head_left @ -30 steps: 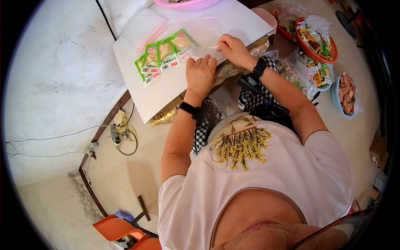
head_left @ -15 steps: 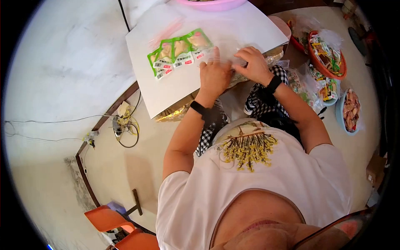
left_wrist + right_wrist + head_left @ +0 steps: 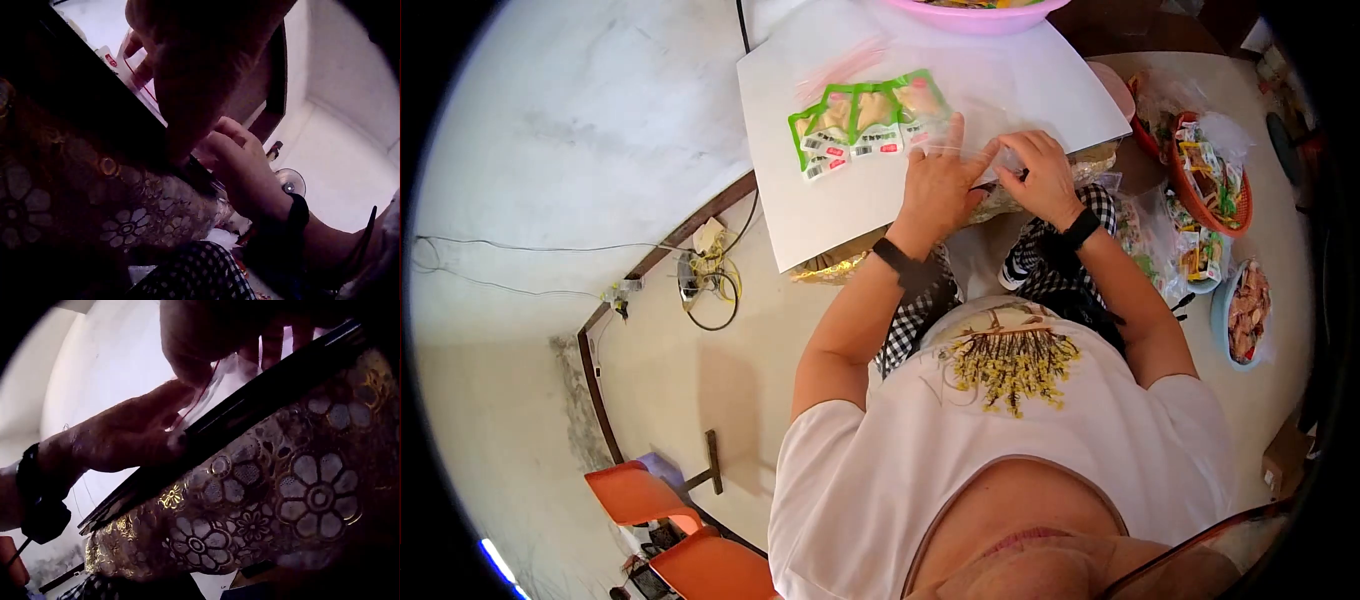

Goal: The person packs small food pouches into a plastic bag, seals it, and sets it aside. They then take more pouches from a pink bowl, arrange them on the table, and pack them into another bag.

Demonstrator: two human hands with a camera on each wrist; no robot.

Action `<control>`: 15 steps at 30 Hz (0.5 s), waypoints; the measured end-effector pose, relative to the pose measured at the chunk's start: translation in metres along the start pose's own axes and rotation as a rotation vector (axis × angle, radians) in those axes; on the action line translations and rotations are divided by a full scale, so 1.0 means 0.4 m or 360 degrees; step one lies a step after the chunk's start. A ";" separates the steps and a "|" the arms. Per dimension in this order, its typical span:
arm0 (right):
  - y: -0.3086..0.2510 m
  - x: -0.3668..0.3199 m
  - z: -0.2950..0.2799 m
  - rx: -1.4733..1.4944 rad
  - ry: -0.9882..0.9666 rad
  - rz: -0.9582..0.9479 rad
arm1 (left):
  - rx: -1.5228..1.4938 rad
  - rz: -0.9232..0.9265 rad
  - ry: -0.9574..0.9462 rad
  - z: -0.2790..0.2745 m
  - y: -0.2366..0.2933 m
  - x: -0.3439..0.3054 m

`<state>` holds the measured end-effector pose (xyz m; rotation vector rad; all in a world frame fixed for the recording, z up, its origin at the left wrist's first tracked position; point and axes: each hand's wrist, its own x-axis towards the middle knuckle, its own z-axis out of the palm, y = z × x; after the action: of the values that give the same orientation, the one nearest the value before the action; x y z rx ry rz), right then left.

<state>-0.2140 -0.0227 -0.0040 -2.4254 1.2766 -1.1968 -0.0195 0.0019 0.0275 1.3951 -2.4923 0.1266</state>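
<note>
A clear zip bag (image 3: 209, 394) with a red line along its mouth lies at the table's near edge. My left hand (image 3: 940, 190) pinches its mouth near one end, index finger stretched out towards the packets. Close on the other side, my right hand (image 3: 1045, 175) holds the same edge between bent thumb and fingers. In the right wrist view the red line runs from the right thumb to the left fingertips. Several green-edged food packets (image 3: 870, 108) with pale pieces inside overlap in a row, just beyond my left hand, the last partly under clear plastic.
Flat bags with pink-red strips (image 3: 845, 70) lie behind the packets on the white table (image 3: 820, 215). A pink basin (image 3: 990, 18) stands at the far edge. On the floor at right are a red basket (image 3: 1245, 195) of packets and a blue basin (image 3: 1222, 320) of meat pieces.
My left fingers have gone from curled to more stretched, and the two hands have come closer together along the bag's mouth. The head view has shifted; the packets stay in their row.
</note>
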 end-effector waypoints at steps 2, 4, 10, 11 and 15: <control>-0.004 -0.001 0.001 -0.0015 -0.0008 0.0019 | -0.0029 -0.0015 -0.0049 -0.008 0.000 0.006; -0.010 0.004 0.004 0.0012 0.0013 0.0037 | -0.0038 -0.0007 -0.0040 -0.007 -0.001 0.012; 0.008 0.007 0.027 0.0017 0.0048 0.0149 | -0.0056 0.0071 0.0097 -0.007 -0.008 0.026; 0.013 0.004 0.033 0.0064 0.0108 0.0171 | -0.0056 0.0079 0.0125 -0.018 -0.003 0.027; 0.043 -0.004 0.043 0.0141 0.0225 0.0155 | -0.0276 0.0290 -0.0039 -0.041 -0.006 -0.006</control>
<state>-0.2130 -0.0359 -0.0246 -2.2248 1.3318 -1.3874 -0.0129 0.0061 0.0424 1.1077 -2.5775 -0.0692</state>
